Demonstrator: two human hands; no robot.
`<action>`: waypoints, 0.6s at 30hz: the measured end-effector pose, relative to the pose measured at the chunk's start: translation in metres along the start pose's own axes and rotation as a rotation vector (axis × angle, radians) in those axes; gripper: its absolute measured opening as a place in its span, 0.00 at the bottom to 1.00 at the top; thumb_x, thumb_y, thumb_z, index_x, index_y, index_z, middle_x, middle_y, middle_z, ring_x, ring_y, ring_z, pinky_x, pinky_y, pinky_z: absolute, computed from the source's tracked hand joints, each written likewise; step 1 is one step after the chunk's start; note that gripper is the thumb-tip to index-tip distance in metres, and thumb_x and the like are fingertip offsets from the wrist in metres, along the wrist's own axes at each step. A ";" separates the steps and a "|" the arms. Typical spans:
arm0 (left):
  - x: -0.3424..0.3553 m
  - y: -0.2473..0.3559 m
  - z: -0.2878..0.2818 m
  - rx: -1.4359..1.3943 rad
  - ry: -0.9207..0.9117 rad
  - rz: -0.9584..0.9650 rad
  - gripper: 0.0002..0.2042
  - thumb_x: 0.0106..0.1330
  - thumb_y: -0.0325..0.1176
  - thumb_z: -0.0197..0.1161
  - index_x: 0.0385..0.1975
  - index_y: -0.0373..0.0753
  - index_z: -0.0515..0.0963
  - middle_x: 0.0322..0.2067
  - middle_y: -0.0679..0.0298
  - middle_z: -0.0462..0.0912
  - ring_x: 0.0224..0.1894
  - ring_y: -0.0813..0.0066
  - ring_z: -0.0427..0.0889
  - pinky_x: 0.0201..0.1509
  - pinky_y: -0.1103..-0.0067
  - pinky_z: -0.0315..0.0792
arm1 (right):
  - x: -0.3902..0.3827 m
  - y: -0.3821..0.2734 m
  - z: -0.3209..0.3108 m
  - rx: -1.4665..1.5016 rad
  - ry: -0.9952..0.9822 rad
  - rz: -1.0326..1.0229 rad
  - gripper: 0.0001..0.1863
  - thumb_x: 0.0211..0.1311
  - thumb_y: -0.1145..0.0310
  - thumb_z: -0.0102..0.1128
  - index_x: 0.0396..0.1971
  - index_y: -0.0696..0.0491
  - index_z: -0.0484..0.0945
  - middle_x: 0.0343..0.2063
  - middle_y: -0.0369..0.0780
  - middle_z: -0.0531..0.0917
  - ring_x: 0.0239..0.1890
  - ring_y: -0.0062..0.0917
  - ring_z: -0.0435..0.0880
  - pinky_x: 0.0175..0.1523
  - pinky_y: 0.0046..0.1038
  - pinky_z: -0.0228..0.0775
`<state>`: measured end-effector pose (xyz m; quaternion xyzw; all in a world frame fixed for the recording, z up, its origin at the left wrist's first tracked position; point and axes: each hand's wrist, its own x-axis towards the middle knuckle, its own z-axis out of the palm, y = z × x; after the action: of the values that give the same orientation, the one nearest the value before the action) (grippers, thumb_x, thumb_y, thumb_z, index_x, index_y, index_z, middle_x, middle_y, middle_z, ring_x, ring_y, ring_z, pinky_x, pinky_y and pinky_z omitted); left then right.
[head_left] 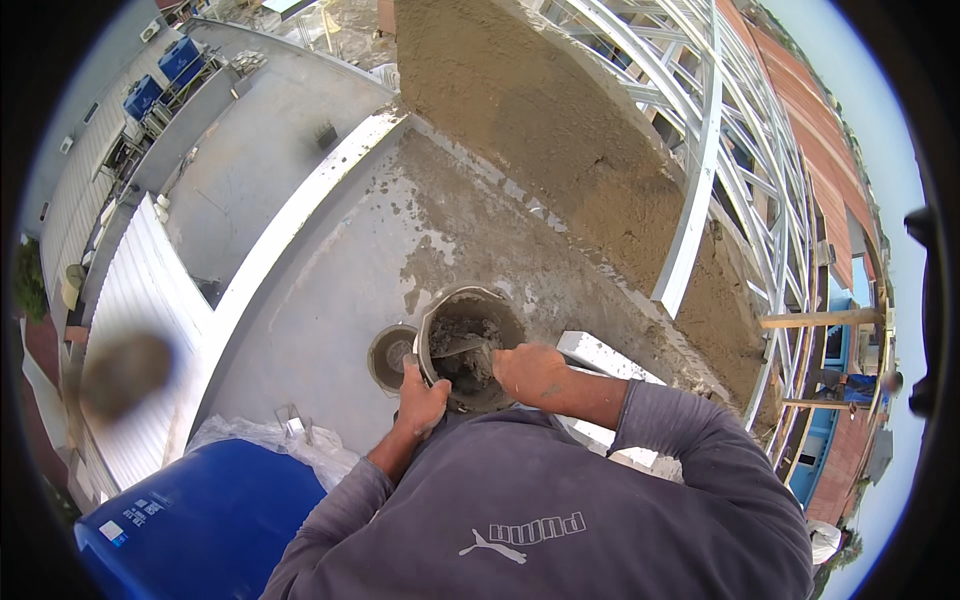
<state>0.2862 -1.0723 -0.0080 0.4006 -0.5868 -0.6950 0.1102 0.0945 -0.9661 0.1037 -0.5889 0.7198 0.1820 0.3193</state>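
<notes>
A large bucket (477,305) sits in front of me with grey mortar (465,330) inside. My left hand (422,392) grips its rim at the near left. My right hand (525,368) is closed at the bucket's right side on the handle of a trowel, whose metal blade (450,345) reaches into the mortar. The handle itself is mostly hidden by my fingers. A smaller bucket (380,360) stands just left of the large one.
A blue plastic tank (190,500) and clear sheeting (335,460) lie lower left. A white ledge (275,240) runs along the left, a mortar-coated wall (510,120) and metal framing (690,230) upper right. White blocks (585,350) lie right. Another person (858,390) is at far right.
</notes>
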 end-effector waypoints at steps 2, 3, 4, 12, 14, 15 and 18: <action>-0.004 0.012 0.002 0.079 -0.006 0.072 0.32 0.57 0.26 0.60 0.65 0.34 0.62 0.49 0.48 0.81 0.49 0.61 0.82 0.55 0.71 0.74 | 0.004 0.030 -0.016 0.035 0.030 0.104 0.12 0.63 0.73 0.56 0.44 0.59 0.79 0.40 0.50 0.86 0.42 0.41 0.89 0.43 0.41 0.83; -0.007 0.017 0.003 0.144 -0.012 0.052 0.32 0.57 0.26 0.61 0.65 0.34 0.62 0.49 0.48 0.81 0.49 0.61 0.82 0.55 0.71 0.74 | 0.007 0.033 -0.018 0.014 0.119 0.196 0.12 0.63 0.73 0.56 0.44 0.60 0.80 0.42 0.51 0.86 0.44 0.42 0.89 0.44 0.42 0.82; -0.009 0.023 0.004 0.192 -0.021 0.056 0.32 0.57 0.26 0.61 0.64 0.35 0.62 0.48 0.48 0.82 0.48 0.60 0.83 0.55 0.70 0.74 | 0.010 0.032 -0.015 0.075 0.036 0.145 0.13 0.61 0.73 0.58 0.46 0.60 0.80 0.42 0.50 0.86 0.45 0.42 0.89 0.46 0.41 0.82; 0.017 0.019 0.004 -0.055 -0.087 0.129 0.28 0.56 0.23 0.59 0.60 0.32 0.65 0.52 0.49 0.78 0.54 0.59 0.80 0.60 0.69 0.72 | 0.011 0.027 0.021 0.662 -0.264 0.091 0.19 0.69 0.59 0.54 0.36 0.63 0.83 0.35 0.53 0.86 0.46 0.43 0.87 0.46 0.43 0.79; 0.022 0.017 -0.004 0.144 -0.076 0.127 0.26 0.55 0.23 0.59 0.58 0.32 0.68 0.53 0.51 0.76 0.55 0.59 0.79 0.61 0.69 0.71 | 0.007 0.040 0.017 0.902 -0.377 0.146 0.26 0.73 0.53 0.48 0.36 0.63 0.83 0.35 0.55 0.86 0.46 0.44 0.86 0.46 0.45 0.78; 0.023 0.018 -0.008 0.218 -0.098 0.138 0.26 0.55 0.22 0.59 0.57 0.31 0.68 0.52 0.52 0.76 0.55 0.60 0.78 0.61 0.70 0.71 | 0.007 0.046 0.015 0.951 -0.376 0.186 0.28 0.74 0.50 0.47 0.35 0.63 0.83 0.34 0.54 0.86 0.45 0.44 0.87 0.45 0.45 0.77; 0.032 0.032 -0.006 0.280 -0.109 0.222 0.23 0.54 0.22 0.59 0.53 0.30 0.71 0.48 0.54 0.78 0.51 0.61 0.79 0.59 0.70 0.71 | 0.003 0.062 0.015 0.722 -0.102 0.212 0.29 0.75 0.48 0.45 0.32 0.61 0.83 0.34 0.54 0.86 0.40 0.45 0.88 0.44 0.46 0.78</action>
<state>0.2593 -1.1063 0.0075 0.3067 -0.7235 -0.6108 0.0976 0.0378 -0.9440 0.0837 -0.3508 0.7778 -0.0223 0.5209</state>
